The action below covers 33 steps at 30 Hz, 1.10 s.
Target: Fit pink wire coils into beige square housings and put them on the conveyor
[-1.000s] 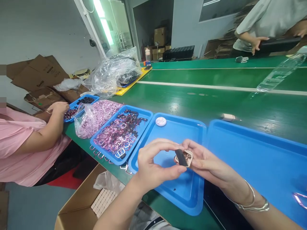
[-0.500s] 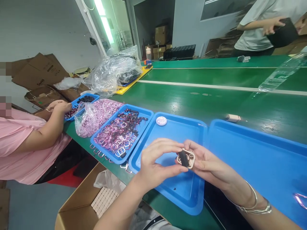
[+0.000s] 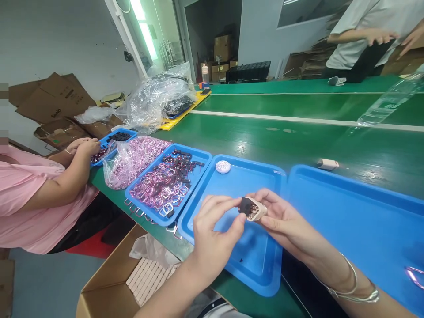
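Observation:
Between the thumb and fingers of my right hand (image 3: 281, 216) is a small beige casing (image 3: 259, 213), its open side with inner parts turned to the left. My left hand (image 3: 215, 227) pinches a small black block (image 3: 246, 206) against the casing's open end; whether it is seated inside I cannot tell. Both hands are above a blue tray (image 3: 198, 194) that holds a round pink-and-white disc (image 3: 223, 167) and a tiny dark bit (image 3: 241, 260).
To the left, another blue tray (image 3: 208, 155) holds many pink metal loops with black parts, beside a bag of pink loops (image 3: 132, 163). A beige block (image 3: 327, 164) lies beyond the right tray (image 3: 347, 212). Below, a cardboard box (image 3: 99, 287) contains rows of beige blocks. Co-workers are left and far right.
The casing has turned in my right hand, and my left hand has shifted slightly left with the black block. The far co-worker has lowered a dark item towards the table.

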Tool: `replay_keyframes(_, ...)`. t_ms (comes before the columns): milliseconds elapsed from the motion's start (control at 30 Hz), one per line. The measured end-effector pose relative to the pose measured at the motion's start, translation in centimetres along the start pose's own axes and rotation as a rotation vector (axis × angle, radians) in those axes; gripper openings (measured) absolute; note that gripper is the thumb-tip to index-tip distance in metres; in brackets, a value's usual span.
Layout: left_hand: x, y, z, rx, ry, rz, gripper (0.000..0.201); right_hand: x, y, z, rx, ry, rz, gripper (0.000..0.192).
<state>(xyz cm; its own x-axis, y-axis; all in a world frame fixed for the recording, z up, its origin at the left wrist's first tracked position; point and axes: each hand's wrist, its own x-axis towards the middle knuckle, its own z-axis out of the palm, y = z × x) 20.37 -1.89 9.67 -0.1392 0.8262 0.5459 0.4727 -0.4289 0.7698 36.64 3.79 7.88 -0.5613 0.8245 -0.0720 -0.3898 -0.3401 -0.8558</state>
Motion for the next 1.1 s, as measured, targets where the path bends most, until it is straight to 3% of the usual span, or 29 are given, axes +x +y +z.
replay_keyframes(133, 0.2, 0.1, -0.1, 0.026, 0.062, 0.002, 0.015, 0.0, 0.3, -0.2, 0.027, -0.018, -0.024, 0.03)
replay_keyframes(333, 0.7, 0.2, -0.3, 0.148, 0.049, -0.022, 0.021, -0.1, 0.6, 0.1, -0.025, 0.005, -0.083, 0.022)
replay_keyframes(600, 0.5, 0.0, -0.8, 0.258, -0.14, 0.131, 0.023, 0.3, 0.9, 0.0, 0.03, 0.043, -0.055, 0.023)
replay_keyframes(1100, 1.2, 0.2, -1.4, 0.353, -0.279, 0.073, 0.01, 0.5, 1.4, -0.5, -0.02, 0.001, -0.032, 0.024)
